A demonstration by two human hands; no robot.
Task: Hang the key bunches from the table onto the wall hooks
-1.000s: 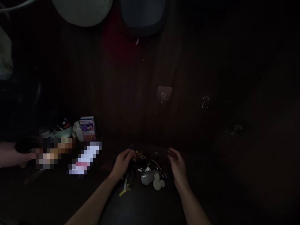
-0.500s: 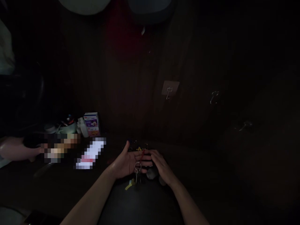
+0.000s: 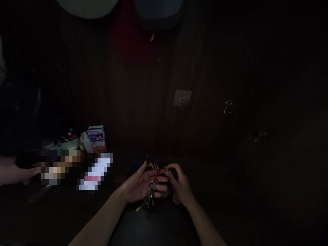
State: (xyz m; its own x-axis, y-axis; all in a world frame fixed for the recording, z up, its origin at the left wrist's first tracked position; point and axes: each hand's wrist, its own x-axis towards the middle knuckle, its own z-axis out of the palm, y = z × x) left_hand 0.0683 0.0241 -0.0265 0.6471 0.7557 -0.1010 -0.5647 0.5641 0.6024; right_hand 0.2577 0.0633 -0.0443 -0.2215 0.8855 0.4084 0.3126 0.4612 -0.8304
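Note:
My left hand (image 3: 137, 186) is palm up with its fingers stretched out and apart. In front of its palm hangs a bunch of keys (image 3: 150, 198) on a metal ring (image 3: 151, 185); a yellowish key (image 3: 138, 208) sticks out below. A red cord (image 3: 156, 173) runs up from the ring across the left fingers. At the left fingertips my right hand (image 3: 180, 184) pinches with bent fingers, apparently on the cord's upper end. Small yellow items (image 3: 151, 166) lie behind the hands, too dark to name. A rounded grey object (image 3: 166, 193) is partly hidden between the hands.
To the left lie a blurred-out bright phone-like shape (image 3: 96, 172), small boxes (image 3: 96, 138), white bottles (image 3: 86, 142) and a cup of items (image 3: 69, 143). A pink hair dryer-like object (image 3: 12, 169) sits far left. Wall hooks (image 3: 181, 102) are ahead.
My right fingers have bent more and closed near the red cord at the left fingertips. The keys have swung slightly lower. The view has shifted a little.

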